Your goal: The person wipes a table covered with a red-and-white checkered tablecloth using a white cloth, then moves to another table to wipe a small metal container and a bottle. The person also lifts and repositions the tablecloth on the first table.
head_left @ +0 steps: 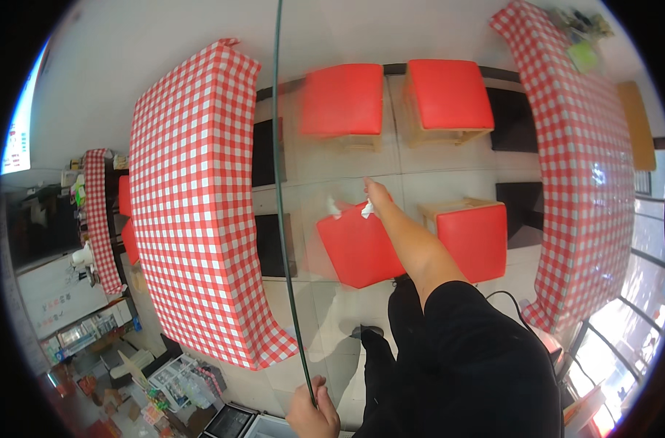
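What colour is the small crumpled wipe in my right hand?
The crumpled wipe is white, head view.

The stool seats [453, 95] look like smooth red leatherette with a soft sheen; the frames [449, 136] under them are pale wood. The left cloth [183, 175] reads as matt checked fabric, creased at its hem, while the right cloth [584, 160] is glossier, with bright glints across it. In the right hand [376, 193], the tissue [366, 210] is thin, crumpled and paper-like. The strip [283, 182] at the left hand [314, 416] is smooth and dark, glass or metal, too narrow to tell. Floor tiles [449, 179] look smooth; the sleeve [485, 350] is matt black cloth.
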Demonstrator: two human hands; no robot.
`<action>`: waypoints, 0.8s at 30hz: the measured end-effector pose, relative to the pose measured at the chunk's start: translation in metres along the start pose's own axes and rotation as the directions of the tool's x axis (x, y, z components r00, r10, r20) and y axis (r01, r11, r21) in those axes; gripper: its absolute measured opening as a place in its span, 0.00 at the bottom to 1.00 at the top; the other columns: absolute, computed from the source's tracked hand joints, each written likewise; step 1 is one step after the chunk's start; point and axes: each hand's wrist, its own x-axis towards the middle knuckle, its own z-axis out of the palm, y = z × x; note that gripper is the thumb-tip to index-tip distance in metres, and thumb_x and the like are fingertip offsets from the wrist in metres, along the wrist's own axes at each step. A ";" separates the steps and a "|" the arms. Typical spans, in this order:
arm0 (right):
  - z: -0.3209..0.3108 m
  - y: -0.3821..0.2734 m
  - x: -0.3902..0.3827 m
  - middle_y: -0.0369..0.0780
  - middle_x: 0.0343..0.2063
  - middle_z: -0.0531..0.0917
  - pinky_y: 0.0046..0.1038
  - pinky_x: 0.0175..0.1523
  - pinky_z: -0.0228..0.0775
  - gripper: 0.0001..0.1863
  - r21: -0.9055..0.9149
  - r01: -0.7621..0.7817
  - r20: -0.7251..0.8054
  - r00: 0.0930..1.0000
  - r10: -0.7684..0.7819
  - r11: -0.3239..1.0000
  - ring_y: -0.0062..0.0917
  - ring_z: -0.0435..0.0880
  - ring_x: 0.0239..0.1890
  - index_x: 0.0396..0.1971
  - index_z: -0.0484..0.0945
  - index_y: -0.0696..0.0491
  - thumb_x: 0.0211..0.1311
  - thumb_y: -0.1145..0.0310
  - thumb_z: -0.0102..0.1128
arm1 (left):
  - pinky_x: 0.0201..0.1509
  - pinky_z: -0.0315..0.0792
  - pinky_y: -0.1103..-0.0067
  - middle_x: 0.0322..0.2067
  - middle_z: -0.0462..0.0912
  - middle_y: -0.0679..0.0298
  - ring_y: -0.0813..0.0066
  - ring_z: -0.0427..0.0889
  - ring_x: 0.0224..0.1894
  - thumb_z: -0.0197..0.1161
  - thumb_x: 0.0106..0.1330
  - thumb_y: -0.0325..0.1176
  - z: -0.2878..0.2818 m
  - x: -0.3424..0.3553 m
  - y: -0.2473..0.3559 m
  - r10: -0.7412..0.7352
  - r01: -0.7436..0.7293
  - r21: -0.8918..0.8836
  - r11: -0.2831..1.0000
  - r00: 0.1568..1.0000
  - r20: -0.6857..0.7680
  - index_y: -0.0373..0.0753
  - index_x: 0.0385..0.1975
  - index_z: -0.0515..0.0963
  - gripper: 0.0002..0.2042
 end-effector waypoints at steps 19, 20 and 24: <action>0.046 0.032 0.029 0.54 0.48 0.83 0.55 0.37 0.81 0.59 0.109 -0.154 0.372 0.922 0.103 0.982 0.47 0.87 0.33 0.70 0.62 0.59 0.62 0.15 0.37 | 0.42 0.85 0.66 0.41 0.90 0.54 0.54 0.91 0.39 0.74 0.66 0.33 0.001 -0.033 -0.018 0.132 -0.141 -0.031 0.989 0.969 -0.208 0.42 0.53 0.86 0.16; 0.042 0.024 0.022 0.55 0.49 0.83 0.56 0.36 0.81 0.60 0.100 -0.146 0.353 0.930 0.102 0.984 0.48 0.87 0.33 0.71 0.60 0.59 0.62 0.15 0.36 | 0.43 0.86 0.67 0.42 0.91 0.54 0.55 0.91 0.40 0.75 0.65 0.32 0.000 -0.038 -0.026 0.190 -0.194 0.005 0.981 0.956 -0.222 0.42 0.52 0.86 0.16; 0.044 0.002 -0.032 0.57 0.53 0.82 0.58 0.36 0.81 0.62 0.046 -0.117 0.299 0.949 0.098 0.992 0.49 0.86 0.31 0.76 0.55 0.57 0.62 0.14 0.34 | 0.42 0.83 0.63 0.40 0.90 0.54 0.53 0.90 0.38 0.72 0.68 0.35 -0.033 -0.074 -0.053 0.064 -0.078 -0.053 0.996 0.972 -0.226 0.42 0.48 0.87 0.12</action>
